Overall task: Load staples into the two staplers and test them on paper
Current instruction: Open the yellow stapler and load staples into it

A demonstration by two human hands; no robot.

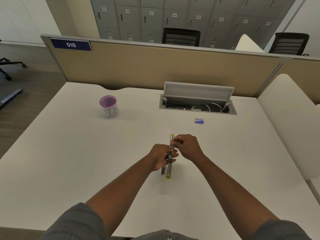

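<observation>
A yellow and metal stapler (168, 170) is swung open above the middle of the white desk (69, 161). My left hand (160, 155) grips it around the hinge. My right hand (187, 146) pinches at the stapler's raised metal channel, fingertips closed; whether staples sit between them is too small to tell. A small blue staple box (199, 120) lies on the desk beyond my right hand. A faint white sheet of paper (163, 131) lies just behind the stapler. Only one stapler is visible.
A purple-rimmed cup marked BIN (109, 106) stands at the back left of the desk. An open cable hatch (197, 99) with a raised lid is sunk in at the back right. A beige partition (155, 66) closes the far edge.
</observation>
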